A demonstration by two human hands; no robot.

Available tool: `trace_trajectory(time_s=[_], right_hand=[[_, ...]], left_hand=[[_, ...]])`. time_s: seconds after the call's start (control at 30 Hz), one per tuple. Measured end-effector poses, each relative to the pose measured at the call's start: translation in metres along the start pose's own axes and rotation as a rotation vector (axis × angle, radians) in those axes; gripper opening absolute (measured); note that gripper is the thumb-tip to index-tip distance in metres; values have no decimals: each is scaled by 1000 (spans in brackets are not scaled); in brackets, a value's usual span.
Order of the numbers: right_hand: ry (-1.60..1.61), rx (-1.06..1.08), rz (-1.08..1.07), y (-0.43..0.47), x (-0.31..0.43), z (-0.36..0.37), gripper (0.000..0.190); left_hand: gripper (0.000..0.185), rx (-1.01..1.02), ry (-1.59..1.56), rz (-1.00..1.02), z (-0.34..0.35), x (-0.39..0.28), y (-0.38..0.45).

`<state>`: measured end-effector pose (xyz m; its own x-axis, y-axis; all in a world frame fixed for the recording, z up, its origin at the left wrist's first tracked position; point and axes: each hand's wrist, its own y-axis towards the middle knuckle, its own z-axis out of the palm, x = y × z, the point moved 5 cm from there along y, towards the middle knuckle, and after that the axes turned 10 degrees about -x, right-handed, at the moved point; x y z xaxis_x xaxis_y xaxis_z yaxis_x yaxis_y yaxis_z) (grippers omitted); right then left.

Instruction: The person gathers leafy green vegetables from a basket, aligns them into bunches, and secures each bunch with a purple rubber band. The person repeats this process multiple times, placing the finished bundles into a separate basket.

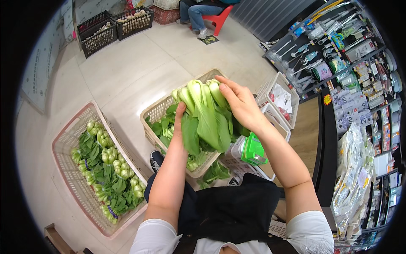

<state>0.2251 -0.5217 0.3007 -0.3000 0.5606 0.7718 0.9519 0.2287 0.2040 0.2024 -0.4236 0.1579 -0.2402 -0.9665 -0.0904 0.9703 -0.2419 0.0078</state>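
Both hands hold one bunch of bok choy (203, 111), its pale stem ends up and away from me, its green leaves hanging towards me. My left hand (179, 122) is around its left side, thumb up along the stems. My right hand (239, 100) lies over its right side, fingers on the stem ends. Below the bunch stands a beige plastic basket (147, 127) with more loose bok choy (161, 127) in it. To the left, a pink-rimmed plastic basket (71, 123) holds several bundles of bok choy (112, 168), some tied with purple bands.
A bright green plastic container (254, 149) stands on a white crate at the right. Beyond it, a white basket (295, 104) holds scissors (287, 99) and red items. Loose leaves (215, 173) lie near my shoes. Black crates (98, 41) stand far left; a seated person (198, 16) is ahead; shelves line the right.
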Motion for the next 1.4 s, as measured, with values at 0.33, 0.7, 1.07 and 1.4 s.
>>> trace_trajectory(time_s=[0.33,0.7,1.07,1.4], right_hand=[[260,-17,275,-47,-55,-2,131],[847,-356,765,-284,-202,-18,121],[1264,-503,1304,-437,-360,65,86],[1066,-479,1159,-395,-477,15,65]], left_hand=[[78,-68,672,287,-5,4,-2],[76,-26,1143,-157,-44,189,-69],[83,-432,1231,-891,-232,305,-121],[90,-400,1099,-1175,-251,367,-23]])
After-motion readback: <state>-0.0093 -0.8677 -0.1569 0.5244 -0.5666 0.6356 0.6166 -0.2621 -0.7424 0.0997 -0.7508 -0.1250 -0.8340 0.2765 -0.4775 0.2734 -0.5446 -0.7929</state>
